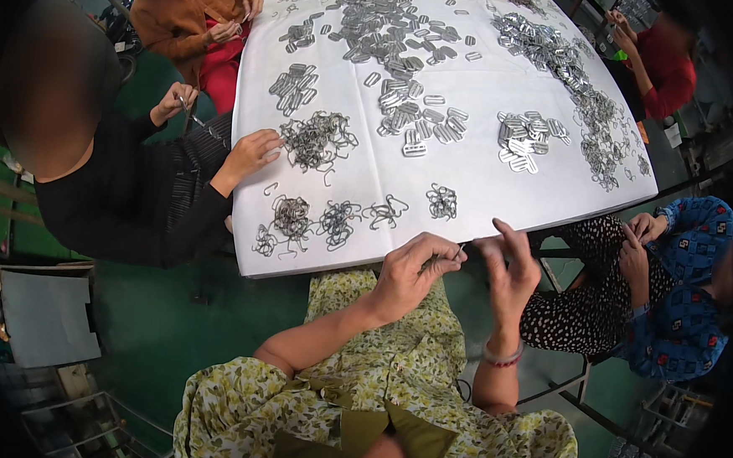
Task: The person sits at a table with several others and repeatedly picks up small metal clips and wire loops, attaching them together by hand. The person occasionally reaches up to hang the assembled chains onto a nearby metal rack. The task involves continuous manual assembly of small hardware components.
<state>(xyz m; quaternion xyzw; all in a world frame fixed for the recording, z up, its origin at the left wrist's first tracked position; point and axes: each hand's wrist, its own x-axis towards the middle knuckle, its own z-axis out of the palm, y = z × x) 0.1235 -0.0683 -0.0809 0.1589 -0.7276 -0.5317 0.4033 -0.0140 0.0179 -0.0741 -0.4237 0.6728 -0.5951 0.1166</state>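
Just off the table's near edge, my left hand (414, 274) is closed in a pinch, with thumb and forefinger on a small metal piece (463, 247). Only a thin end of it shows, so its kind cannot be told. Close to its right is my right hand (510, 276), fingers apart and one finger raised, with nothing visible in it. Beyond my hands on the white tabletop lies a small pile of bent wire hooks (442, 202). More hook piles, a sparse one (384, 212) and a denser one (338, 224), lie to its left.
Flat slotted metal buckles (379, 28) spread over the white table (462, 172), with a smaller heap (527, 138) at right. A co-worker's hand (258, 151) touches a hook pile (317, 140) at left. Another person (673, 290) sits close on my right; two more work farther off.
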